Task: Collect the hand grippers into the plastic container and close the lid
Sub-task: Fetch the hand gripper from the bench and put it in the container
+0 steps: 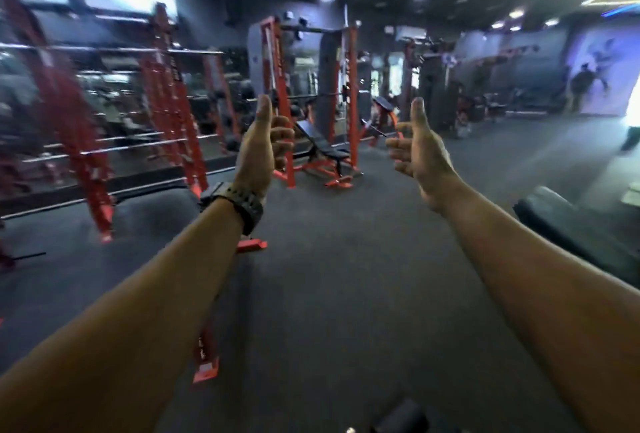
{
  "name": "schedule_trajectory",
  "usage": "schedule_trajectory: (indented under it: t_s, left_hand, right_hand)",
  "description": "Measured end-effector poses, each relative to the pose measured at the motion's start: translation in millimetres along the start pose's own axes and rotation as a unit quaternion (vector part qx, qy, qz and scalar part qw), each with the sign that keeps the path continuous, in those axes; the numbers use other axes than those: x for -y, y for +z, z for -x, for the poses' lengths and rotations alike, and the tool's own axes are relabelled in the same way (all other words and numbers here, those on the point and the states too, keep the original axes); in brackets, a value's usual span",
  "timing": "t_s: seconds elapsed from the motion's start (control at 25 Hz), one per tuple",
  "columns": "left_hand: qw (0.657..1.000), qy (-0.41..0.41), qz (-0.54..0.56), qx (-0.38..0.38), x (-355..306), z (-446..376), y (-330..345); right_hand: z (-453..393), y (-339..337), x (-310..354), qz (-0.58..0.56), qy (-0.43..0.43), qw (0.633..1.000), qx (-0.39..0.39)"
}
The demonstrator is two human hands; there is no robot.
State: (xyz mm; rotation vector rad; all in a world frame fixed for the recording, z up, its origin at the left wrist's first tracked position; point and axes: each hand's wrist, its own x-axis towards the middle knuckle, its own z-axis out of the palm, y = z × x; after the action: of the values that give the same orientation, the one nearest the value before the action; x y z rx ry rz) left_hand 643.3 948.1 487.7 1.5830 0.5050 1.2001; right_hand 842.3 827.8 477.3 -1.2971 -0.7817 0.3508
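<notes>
I have both arms stretched straight out toward the middle of the frame, and neither of the hands holds anything. The left hand (pixel 265 148), with a dark watch (pixel 239 206) on its wrist, has its thumb up and its fingers curled in toward the palm around nothing; the right hand (pixel 420 152) mirrors it with thumb raised and fingers loosely bent, more relaxed than clenched. The two are well apart, palms facing each other — to me this reads as a gesture held up for the camera, not a reach for any object. The hand grippers and the plastic container are nowhere in this view, nor is any lid, so I cannot tell where they lie or how much of the collecting is done. The view looks across a gym floor (pixel 329 259), not down at any work surface: a red rack (pixel 287 103) stands at centre with an incline bench (pixel 322 147) inside it, more red frames blur along the left, and a dark pad (pixel 571 225) sits at the right edge. My guess is that I must turn the head down or aside to find the container before either hand can do useful work — nothing within reach here belongs to the task.
</notes>
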Motion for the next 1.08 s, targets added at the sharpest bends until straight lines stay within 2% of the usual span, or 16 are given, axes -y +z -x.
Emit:
schedule_trajectory:
  t_s: [0.16,0.52,0.8,0.92,1.08]
  left_hand:
    - [0.997,0.024,-0.035,-0.058,-36,24,-95]
    - [0.986,0.011,-0.086,-0.143,-50,82,-266]
    - [0.979,0.002,-0.092,-0.181,-55,111,-322]
    - [0.974,0.005,-0.090,-0.209,-58,115,-329]
    - [0.974,-0.020,-0.103,-0.200,-41,118,-335]
  right_hand:
    - [23,77,20,0.005,-0.009,0.998,0.066]
    - [114,267,19,0.002,0.001,0.983,0.184]
    - [144,334,10,-0.004,0.014,0.971,0.237]
    - [147,345,7,-0.004,0.020,0.972,0.236]
    - [156,356,-27,0.016,0.030,0.971,0.238]
